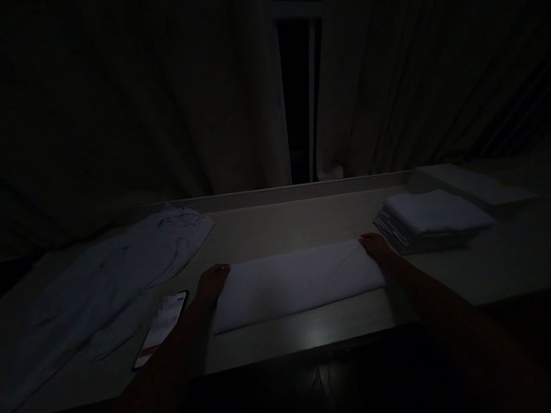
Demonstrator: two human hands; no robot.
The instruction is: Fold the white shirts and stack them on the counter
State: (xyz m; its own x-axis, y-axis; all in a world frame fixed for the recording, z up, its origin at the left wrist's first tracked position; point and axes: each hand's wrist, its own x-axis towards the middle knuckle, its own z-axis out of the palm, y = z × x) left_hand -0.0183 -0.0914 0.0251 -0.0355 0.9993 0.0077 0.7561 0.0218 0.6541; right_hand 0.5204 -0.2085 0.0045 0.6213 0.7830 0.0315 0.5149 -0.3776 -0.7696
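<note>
A white cloth [297, 281], folded into a long flat strip, lies on the pale table [275, 226] in front of me. My left hand [214, 282] grips its far left corner with the fingers closed on the edge. At the far right corner, my right hand [373, 243] pinches the same cloth. Just right of that hand stands a stack of folded white cloths [434, 215]. Left of my left hand, a phone [166, 324] with a lit screen lies partly behind my forearm. The room is dim, so fine finger detail is hard to see.
Loose white cloths [116, 272] spread over the left part of the table. A pale box-like block [469, 180] sits at the back right, behind the stack. A low ledge [301, 192] runs along the rear edge. Curtains [241, 103] hang beyond it, with a dark gap between them.
</note>
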